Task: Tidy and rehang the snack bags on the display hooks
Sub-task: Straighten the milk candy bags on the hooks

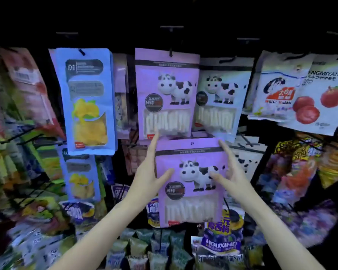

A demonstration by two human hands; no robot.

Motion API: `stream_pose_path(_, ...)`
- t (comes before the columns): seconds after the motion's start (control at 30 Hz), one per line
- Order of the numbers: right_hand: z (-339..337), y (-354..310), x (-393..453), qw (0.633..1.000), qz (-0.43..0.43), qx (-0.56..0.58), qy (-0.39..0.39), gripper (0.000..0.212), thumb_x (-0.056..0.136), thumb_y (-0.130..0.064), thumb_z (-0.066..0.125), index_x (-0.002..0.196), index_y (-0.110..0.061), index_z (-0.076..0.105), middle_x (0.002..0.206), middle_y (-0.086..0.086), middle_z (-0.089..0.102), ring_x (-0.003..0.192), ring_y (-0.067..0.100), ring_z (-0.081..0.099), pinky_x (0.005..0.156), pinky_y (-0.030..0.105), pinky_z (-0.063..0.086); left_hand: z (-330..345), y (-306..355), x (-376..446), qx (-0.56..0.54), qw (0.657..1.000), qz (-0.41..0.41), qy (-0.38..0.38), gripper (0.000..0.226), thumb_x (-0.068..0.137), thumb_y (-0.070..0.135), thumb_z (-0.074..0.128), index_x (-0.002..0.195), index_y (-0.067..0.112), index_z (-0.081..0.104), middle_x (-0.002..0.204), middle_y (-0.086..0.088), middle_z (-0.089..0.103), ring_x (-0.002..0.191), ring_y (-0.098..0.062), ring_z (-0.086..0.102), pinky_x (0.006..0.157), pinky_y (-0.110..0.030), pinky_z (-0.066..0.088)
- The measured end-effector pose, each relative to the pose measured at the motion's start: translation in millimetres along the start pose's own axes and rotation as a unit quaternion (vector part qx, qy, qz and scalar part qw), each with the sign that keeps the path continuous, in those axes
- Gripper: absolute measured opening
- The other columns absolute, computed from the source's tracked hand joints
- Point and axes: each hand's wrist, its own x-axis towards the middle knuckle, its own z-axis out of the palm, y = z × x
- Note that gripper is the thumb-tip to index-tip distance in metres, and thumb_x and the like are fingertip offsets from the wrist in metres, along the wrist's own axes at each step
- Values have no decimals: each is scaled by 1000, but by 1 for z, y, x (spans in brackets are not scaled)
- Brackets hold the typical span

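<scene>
Both bare forearms reach up from below. The left hand [148, 172] and right hand [229, 172] clasp a flat purple plastic snack bag [191, 182] by its two side edges, thumbs lying across its front and fingers reaching up along the sides. It is held upright, just under the upper row. The bag shows a cartoon black-and-white cow, a dark round label and a clear window of pale sticks. Below sits a purple pouch reading "HOUXIMEI" [221, 243]. Behind, a matching purple cow bag [167, 92] hangs from a black hook [170, 52], beside a tall blue pouch marked "01" [88, 100].
</scene>
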Motion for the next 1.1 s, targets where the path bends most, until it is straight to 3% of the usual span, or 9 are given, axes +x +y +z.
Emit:
stream_pose_path(0.1,16,21,-7,999,38,-35,-14,71,86,-21,64,136,-50,22,141,-39,17,128,-25,11,110,22,16,5,-30,-5,1,999,-34,-29,92,86,16,64,138,55,-1,71,3,43,55,-3,44,55,-19,41)
stream_pose_path(0.17,22,34,-13,996,56,-58,-27,68,86,-17,65,133,-50,26,140,-37,22,129,-24,14,110,20,17,10,-50,-8,21,995,-72,-63,89,87,20,63,145,44,1,126,5,46,105,-12,56,90,-32,48)
stream_pose_path(0.2,24,39,-16,995,60,-67,-33,67,86,-17,65,131,-49,29,141,-34,25,129,-22,16,110,18,18,13,-57,-8,62,990,-91,-90,87,88,22,62,148,35,0,144,7,28,126,-18,43,101,-32,39)
stream_pose_path(0.27,28,44,-19,993,69,-86,-47,64,87,-16,64,131,-48,31,139,-32,28,129,-19,19,106,6,19,20,-65,-9,146,972,-112,-145,82,91,30,57,149,24,-1,155,3,1,141,-26,15,110,-35,23)
stream_pose_path(0.37,29,48,-19,988,93,-109,-53,62,89,-13,61,132,-45,29,138,-30,26,131,-10,20,92,-7,15,31,-65,-11,222,953,-82,-188,74,95,34,48,149,24,-1,156,4,-12,142,-25,-1,113,-41,14)
stream_pose_path(0.57,18,62,-16,992,91,-80,23,58,89,-16,60,131,-46,32,136,-37,27,123,-27,18,107,20,21,57,-66,-3,311,926,125,-172,65,96,29,39,147,29,-2,153,9,-13,143,-17,-12,115,-40,6)
stream_pose_path(0.73,10,65,0,993,64,-55,87,57,91,-9,58,134,-38,36,134,-37,31,124,-26,20,109,21,21,73,-65,17,351,909,165,-155,60,90,33,28,148,21,24,156,0,14,143,-22,5,109,-46,11)
stream_pose_path(0.87,12,65,26,994,46,-25,97,58,89,-3,57,134,-34,37,135,-32,35,125,-23,25,108,14,24,77,-63,43,342,917,141,-151,60,91,38,16,149,29,5,151,11,-15,141,-11,-19,112,-38,-8)
stream_pose_path(1.1,8,68,32,995,59,-7,80,56,90,-7,58,134,-35,38,135,-29,37,114,-33,25,87,-7,24,84,-62,55,419,882,202,-71,54,91,32,34,141,15,39,144,-7,43,139,-30,26,107,-50,20)
